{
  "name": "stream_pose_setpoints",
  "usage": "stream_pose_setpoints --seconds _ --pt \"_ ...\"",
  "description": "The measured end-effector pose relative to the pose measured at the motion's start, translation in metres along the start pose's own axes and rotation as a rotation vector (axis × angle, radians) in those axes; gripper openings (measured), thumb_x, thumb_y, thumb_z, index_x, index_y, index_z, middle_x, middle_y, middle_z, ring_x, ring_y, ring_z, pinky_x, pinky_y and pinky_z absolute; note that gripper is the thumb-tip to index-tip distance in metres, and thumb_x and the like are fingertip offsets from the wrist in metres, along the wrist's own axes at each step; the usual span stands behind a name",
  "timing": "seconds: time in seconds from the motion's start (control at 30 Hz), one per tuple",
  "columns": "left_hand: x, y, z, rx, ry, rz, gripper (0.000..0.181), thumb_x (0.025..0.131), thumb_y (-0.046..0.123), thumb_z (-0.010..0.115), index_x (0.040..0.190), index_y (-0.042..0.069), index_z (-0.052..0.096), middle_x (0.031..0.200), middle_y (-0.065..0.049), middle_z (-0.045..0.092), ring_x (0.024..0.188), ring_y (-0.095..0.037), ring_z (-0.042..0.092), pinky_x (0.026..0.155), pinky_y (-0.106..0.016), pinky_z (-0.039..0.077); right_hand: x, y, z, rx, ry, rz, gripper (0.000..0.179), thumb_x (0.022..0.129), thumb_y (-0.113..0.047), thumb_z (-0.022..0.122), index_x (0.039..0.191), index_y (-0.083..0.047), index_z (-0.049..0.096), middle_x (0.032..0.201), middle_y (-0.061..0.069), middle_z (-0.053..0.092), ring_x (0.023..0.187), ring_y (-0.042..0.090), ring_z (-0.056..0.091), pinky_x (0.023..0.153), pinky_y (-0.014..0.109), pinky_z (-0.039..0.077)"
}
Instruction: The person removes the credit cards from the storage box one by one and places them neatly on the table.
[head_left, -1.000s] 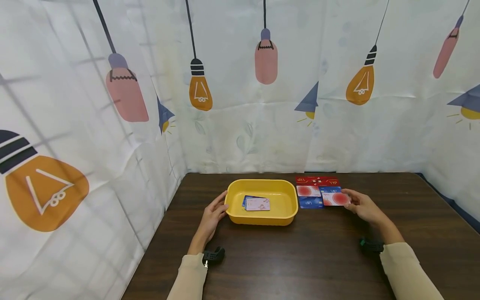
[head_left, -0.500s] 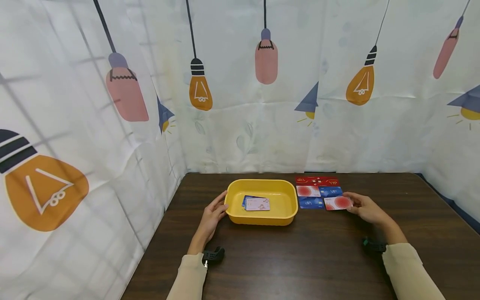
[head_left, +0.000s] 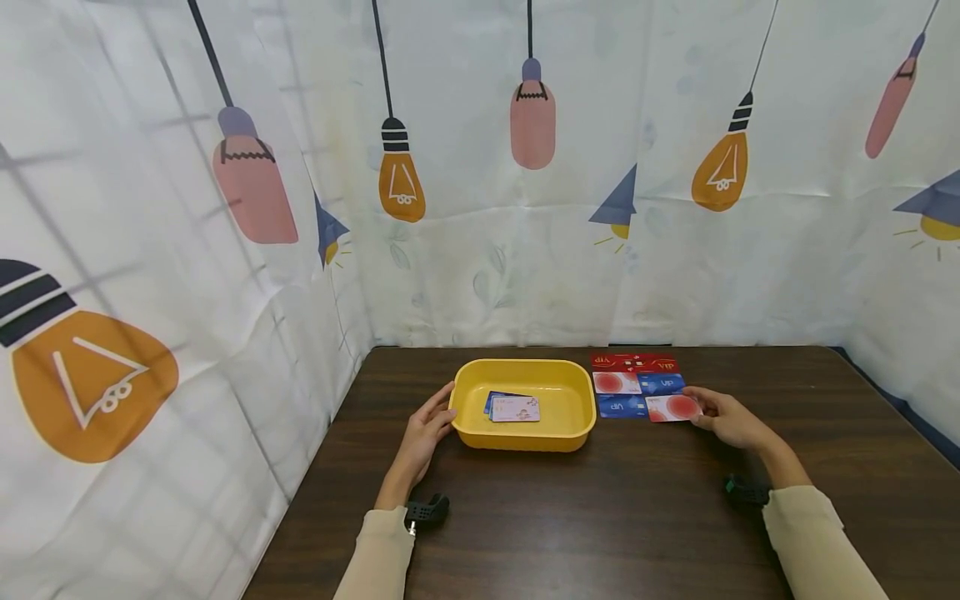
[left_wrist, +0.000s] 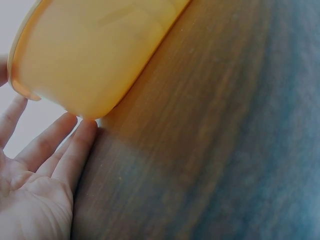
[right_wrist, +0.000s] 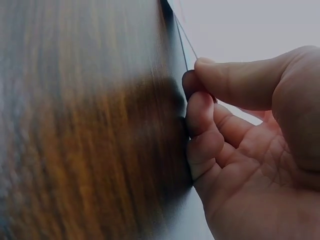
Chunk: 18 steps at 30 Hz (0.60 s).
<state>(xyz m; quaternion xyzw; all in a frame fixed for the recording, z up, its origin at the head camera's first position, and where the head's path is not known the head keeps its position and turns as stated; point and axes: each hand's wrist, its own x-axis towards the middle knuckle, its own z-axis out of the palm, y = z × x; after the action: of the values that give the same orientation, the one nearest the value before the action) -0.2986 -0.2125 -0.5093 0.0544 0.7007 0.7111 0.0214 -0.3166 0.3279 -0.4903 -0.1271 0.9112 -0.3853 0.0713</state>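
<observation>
Presently, a red-and-white card (head_left: 668,407) just right of a blue card (head_left: 622,406), pinched at its edge by your right hand (head_left: 731,420), your left hand (head_left: 422,432), outstretched, touching the yellow tray (head_left: 558,410), a pale card (head_left: 515,409) inside, dark wooden tabletop (head_left: 570,517) beneath.

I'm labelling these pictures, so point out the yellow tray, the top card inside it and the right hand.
Yellow tray (head_left: 517,442): head view, its near outer wall.
Top card (head_left: 515,409): head view, middle of its face.
Right hand (head_left: 733,420): head view, middle of its back.
</observation>
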Motion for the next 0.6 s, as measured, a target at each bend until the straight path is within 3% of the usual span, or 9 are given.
stream_pose_setpoints --seconds 0.3,0.6 --pt "-0.0005 0.0003 0.0 -0.004 -0.004 -0.003 0.054 0.103 0.025 0.061 0.155 0.027 0.046 0.149 -0.018 0.055 0.137 -0.034 0.053 0.104 -0.027 0.053 -0.0005 -0.0033 0.0 -0.037 -0.014 -0.005 0.057 0.101 -0.011 0.06 0.15 0.008 0.04 0.099 0.013 0.055 0.09 0.024 0.048 0.067 0.028 0.046" --pt "0.0 -0.0003 -0.0002 -0.003 -0.002 0.003 0.054 0.103 0.024 0.061 0.155 0.026 0.046 0.148 -0.019 0.055 0.136 -0.034 0.054 0.101 -0.025 0.053 0.0011 -0.0066 -0.0021 -0.051 -0.046 -0.01 0.06 0.098 -0.015 0.067 0.148 0.008 0.042 0.121 0.028 0.056 0.095 0.029 0.053 0.076 0.035 0.048"
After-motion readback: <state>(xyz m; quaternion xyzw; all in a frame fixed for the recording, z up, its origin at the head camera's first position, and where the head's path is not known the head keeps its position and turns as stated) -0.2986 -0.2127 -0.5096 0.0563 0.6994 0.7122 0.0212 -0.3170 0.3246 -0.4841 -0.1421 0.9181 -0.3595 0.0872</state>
